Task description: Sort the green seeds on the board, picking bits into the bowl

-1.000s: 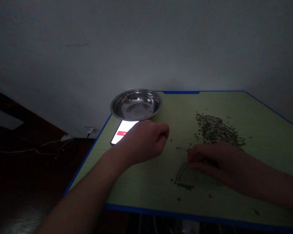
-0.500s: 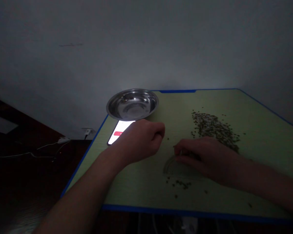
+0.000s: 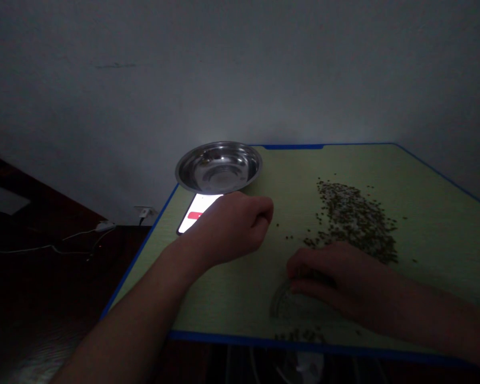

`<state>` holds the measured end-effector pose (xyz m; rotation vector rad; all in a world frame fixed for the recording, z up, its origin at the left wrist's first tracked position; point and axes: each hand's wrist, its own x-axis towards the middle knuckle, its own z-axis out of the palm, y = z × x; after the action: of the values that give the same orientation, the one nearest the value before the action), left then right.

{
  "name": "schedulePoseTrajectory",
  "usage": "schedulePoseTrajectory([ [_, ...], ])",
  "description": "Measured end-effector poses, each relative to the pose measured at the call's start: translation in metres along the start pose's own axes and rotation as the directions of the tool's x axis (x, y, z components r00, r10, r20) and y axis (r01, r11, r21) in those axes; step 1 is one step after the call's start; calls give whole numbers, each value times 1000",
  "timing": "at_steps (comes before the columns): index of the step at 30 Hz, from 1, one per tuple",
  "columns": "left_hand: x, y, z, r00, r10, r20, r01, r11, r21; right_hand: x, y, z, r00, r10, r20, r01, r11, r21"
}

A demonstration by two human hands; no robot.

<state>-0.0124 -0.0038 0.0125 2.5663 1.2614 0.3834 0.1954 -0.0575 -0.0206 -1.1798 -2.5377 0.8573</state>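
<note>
My right hand pinches a clear protractor by its upper part, its curved edge facing left and low over the table. Along the near side of the protractor lie small dark seeds, close to the table's front edge. A larger spread of the same seeds, mixed with pale bits, covers the table beyond my right hand. My left hand is curled into a fist above the table; whatever is inside the fingers, if anything, is hidden.
A steel bowl stands at the back left. A phone with a lit screen lies in front of it, partly behind my left arm. The table has a blue rim against a grey wall. A plug and white cables are left of it.
My right hand has drawn the protractor toward the table's front edge, and the small seeds before it have shifted nearer that edge. My left hand stays about where it was.
</note>
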Motion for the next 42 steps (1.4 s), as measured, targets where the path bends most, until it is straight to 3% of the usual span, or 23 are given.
schedulePoseTrajectory([
  [12,1,1,1,1000,-10,4,10,1000,2,-4,-2,1,1000,-10,-23,8,999,-49],
  [21,-1,2,0,1000,-16,7,16,1000,-5,-10,-5,9,1000,12,-8,-11,999,49],
  [29,0,1,1,1000,-23,16,23,1000,4,-16,-11,6,999,3,-49,-2,1000,19],
  [33,1,2,0,999,-30,22,30,999,16,-22,-9,-7,994,31,-100,-30,999,12],
  [35,1,2,-1,999,-30,19,30,999,22,-33,0,-19,980,82,-179,-83,997,4],
  [38,1,1,-1,999,-30,14,30,999,35,-63,23,-39,914,172,-366,-195,980,-26],
  [42,2,0,-1,999,-18,27,17,999,44,-104,49,-51,854,312,-416,-360,932,-39],
])
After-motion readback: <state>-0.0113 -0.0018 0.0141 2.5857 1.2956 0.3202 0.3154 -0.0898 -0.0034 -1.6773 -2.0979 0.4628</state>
